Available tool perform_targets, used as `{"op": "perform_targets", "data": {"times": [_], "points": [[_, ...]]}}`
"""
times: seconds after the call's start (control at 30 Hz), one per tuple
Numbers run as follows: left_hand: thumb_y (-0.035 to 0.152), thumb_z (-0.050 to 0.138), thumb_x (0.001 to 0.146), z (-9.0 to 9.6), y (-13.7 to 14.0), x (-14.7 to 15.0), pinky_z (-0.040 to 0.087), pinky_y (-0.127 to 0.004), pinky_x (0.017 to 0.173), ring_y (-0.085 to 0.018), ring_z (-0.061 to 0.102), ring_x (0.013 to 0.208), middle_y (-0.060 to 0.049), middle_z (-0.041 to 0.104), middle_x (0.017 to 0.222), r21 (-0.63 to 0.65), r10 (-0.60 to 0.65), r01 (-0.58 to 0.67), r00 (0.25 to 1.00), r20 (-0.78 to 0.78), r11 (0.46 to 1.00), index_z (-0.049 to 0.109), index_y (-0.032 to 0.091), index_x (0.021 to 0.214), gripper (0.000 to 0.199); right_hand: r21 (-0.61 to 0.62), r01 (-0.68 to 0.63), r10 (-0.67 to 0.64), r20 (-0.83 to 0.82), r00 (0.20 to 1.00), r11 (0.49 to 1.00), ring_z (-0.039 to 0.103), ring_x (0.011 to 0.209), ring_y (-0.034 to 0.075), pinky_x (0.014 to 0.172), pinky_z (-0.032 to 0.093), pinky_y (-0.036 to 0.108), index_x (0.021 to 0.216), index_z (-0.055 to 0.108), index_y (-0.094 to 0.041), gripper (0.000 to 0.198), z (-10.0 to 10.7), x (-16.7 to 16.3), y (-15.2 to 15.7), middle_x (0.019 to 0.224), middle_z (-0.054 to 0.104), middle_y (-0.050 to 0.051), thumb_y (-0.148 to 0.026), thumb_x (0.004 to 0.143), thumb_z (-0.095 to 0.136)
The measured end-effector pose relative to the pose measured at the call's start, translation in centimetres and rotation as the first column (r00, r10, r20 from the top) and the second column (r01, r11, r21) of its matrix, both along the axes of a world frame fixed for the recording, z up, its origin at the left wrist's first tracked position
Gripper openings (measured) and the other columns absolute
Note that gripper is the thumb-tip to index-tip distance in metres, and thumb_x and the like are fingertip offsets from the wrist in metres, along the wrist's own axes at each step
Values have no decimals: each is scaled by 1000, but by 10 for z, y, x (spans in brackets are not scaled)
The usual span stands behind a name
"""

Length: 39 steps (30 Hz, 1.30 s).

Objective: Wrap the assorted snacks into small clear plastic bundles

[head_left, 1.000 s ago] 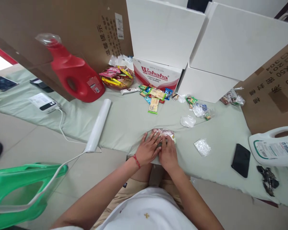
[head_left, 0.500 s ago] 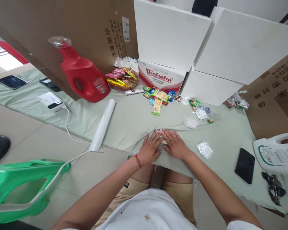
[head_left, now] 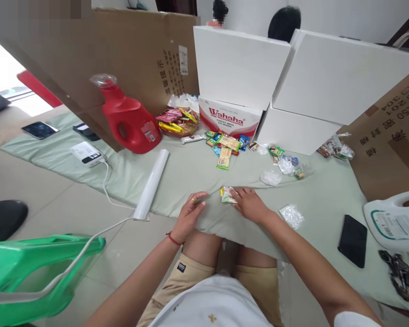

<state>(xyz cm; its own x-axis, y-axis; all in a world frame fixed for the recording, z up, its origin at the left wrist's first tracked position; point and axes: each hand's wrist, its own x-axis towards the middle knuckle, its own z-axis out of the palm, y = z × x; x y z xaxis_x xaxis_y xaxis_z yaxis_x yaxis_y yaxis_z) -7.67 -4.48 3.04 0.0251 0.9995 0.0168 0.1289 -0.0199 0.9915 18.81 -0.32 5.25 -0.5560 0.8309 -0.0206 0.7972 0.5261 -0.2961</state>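
A small snack packet (head_left: 227, 194) in clear plastic lies on the green cloth (head_left: 187, 179) near the table's front edge, with yellow showing at its left end. My right hand (head_left: 250, 205) covers its right end, the fingers on top and the thumb by the lower edge. To the left of the packet, my left hand (head_left: 190, 213) is held apart from it, open and empty, fingers slightly curved. Farther back is a loose pile of wrapped snacks (head_left: 224, 156). A flattened clear wrapper (head_left: 292, 216) lies right of my right forearm, and a crumpled one (head_left: 271, 177) sits behind my right hand.
At left stand a red jug (head_left: 131, 122), a basket of snacks (head_left: 177, 129), a white plastic roll (head_left: 152, 184) and a cable (head_left: 106, 179). White boxes (head_left: 238, 68) wall the back. A black phone (head_left: 352, 240) and a white jug (head_left: 395, 222) are at right.
My left hand has lifted off the packet and moved left, uncovering it. My right hand stays on its right end. The view has tilted up slightly.
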Motion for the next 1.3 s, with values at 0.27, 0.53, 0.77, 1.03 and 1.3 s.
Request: {"op": "perform_targets", "data": {"times": [0.27, 0.53, 0.77, 1.03, 1.3], "points": [[56, 82, 74, 19, 4, 51, 55, -41, 96, -28, 68, 113, -13, 69, 128, -221, -77, 285, 756, 650, 933, 60, 21, 131, 70, -649, -92, -545, -700, 461, 756, 61, 72, 17, 67, 51, 29, 102, 71, -20, 54, 12, -28, -48, 84, 70, 3, -68, 96, 47], [39, 86, 74, 13, 4, 73, 56, -25, 64, -13, 67, 63, -6, 76, 85, -437, 144, 278, 682, 717, 855, 74, 11, 103, 43, -816, -114, -784, -576, 231, 566, 66, 73, 17, 62, 58, 31, 111, 65, -23, 49, -15, -43, -80, 95, 71, 3, -64, 84, 69], [62, 61, 89, 29, 20, 47, 56, -44, 93, -27, 71, 108, -12, 71, 124, -318, 52, 340, 607, 793, 885, 60, 20, 130, 59, -764, -208, -749, -642, 161, 610, 60, 68, 13, 58, 56, 26, 110, 65, -20, 45, -14, -46, -87, 89, 69, 2, -58, 86, 71], [19, 90, 67, 13, 11, 77, 60, -27, 69, -16, 73, 74, -1, 74, 82, -449, 227, 279, 575, 786, 849, 60, 16, 87, 36, -804, -122, -797, -593, 113, 581, 66, 84, 17, 69, 61, 32, 122, 62, -25, 53, -16, -45, -91, 111, 69, 5, -60, 83, 73], [47, 80, 79, 19, 12, 70, 57, -29, 75, -19, 72, 82, -9, 76, 101, -364, 35, 447, 593, 805, 817, 71, 12, 111, 48, -839, -251, -848, -519, 105, 483, 62, 64, 13, 60, 55, 26, 91, 70, -16, 45, -16, -37, -104, 75, 69, 2, -55, 74, 83]]}}
